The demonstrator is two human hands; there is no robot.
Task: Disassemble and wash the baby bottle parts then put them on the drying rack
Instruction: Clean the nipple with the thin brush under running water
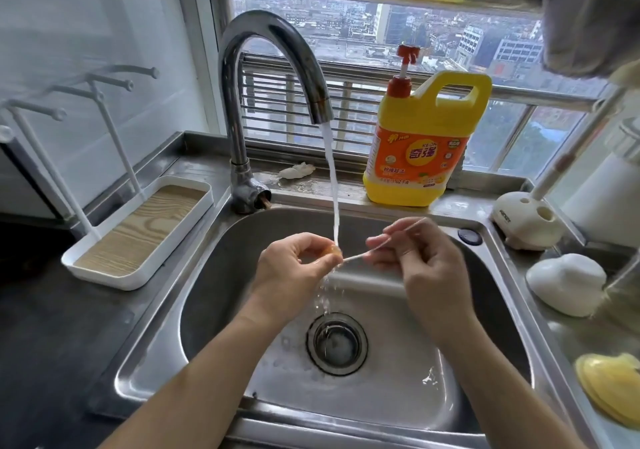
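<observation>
Now, left grip (294,268): fingers and thumb curled round a small amber translucent end piece (333,250), held directly under the stream.
Right grip (426,261): fingertips pinching a thin clear flexible straw tube (358,256), which runs taut from the amber piece and pokes out past the fingers.
Water: a thin stream (334,199) from the curved chrome faucet (273,40) lands on the amber piece.
Where: over the middle of the stainless steel sink (221,258), above the round drain (336,343).
Step in hand: rinsing the straw, by my reading.
Doing it well: hold the tube lightly taut, not stretched. Slide the pinch along so water reaches its whole length. Tip an open end into the stream to flush the bore. Stay over the basin, since a dropped piece could roll toward the drain.
Destination: white peg drying rack with wood-grain tray (104,275), at the left edge of the desk (41,327), just beside the sink's left rim.
</observation>
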